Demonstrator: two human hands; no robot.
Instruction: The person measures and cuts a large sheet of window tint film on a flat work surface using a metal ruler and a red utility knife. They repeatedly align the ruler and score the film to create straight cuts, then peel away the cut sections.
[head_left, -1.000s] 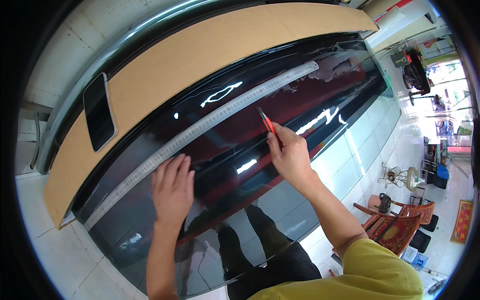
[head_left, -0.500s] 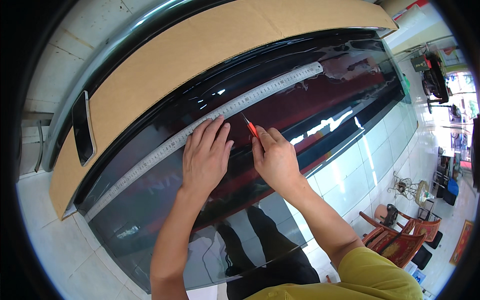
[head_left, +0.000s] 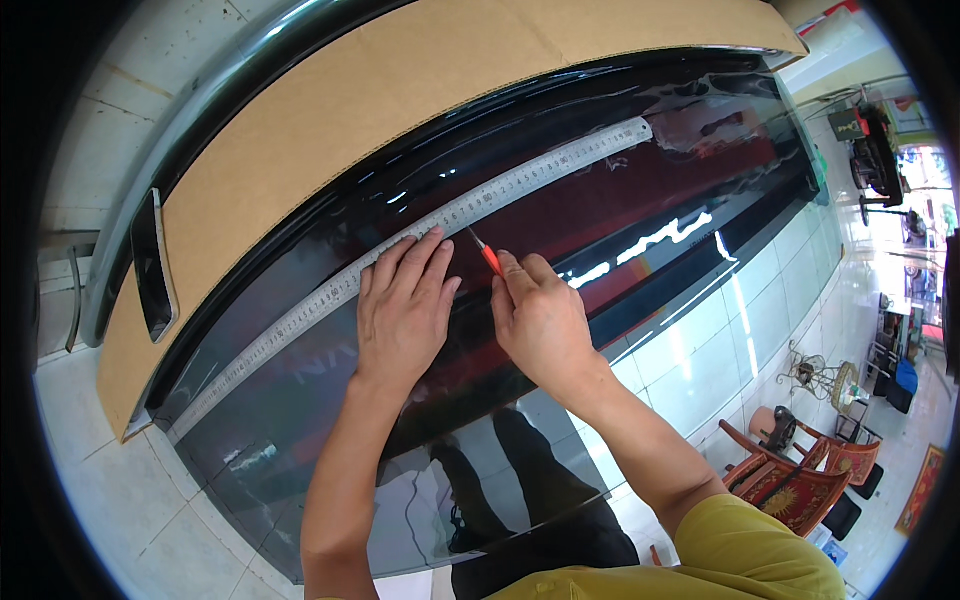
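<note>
Tool (head_left: 490, 259) with red handle in right hand (head_left: 545, 312), left hand (head_left: 404, 315) on ruler (head_left: 560, 166)

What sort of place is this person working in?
Probably a shop or living room doubling as a workspace: tiled floor, red-patterned wooden chairs, and a long metal ruler on a dark, glossy surface.

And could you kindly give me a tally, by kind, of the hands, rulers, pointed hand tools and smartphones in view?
Hands: 2 (left hand, right hand)
Steel ruler: 1
Red pointed tool, possibly a craft knife: 1
Smartphone: 1
Total: 5
</note>
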